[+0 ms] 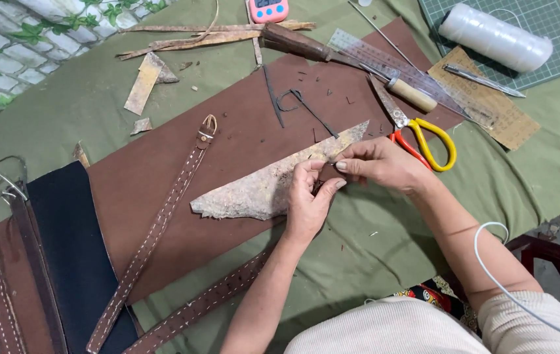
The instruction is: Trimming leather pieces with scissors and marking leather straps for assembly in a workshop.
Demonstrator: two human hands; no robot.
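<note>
A rough, mottled, crescent-shaped leather offcut is pinched at its upper edge by the left hand and right hand, fingers closed tight on it. It lies on the smooth brown hide, beside a stitched strap; trimming seems underway, so steady grip is needed.

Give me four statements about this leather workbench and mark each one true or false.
1. Both hands, left hand and right hand, pinch the pale rough-backed leather scrap. True.
2. The yellow-and-orange-handled scissors are in the right hand. False: they lie on the table beyond it.
3. A stitched brown leather strap with a buckle lies on the brown leather sheet. True.
4. The white thread spool stands on the brown sheet. False: it lies on the green cutting mat.
</note>
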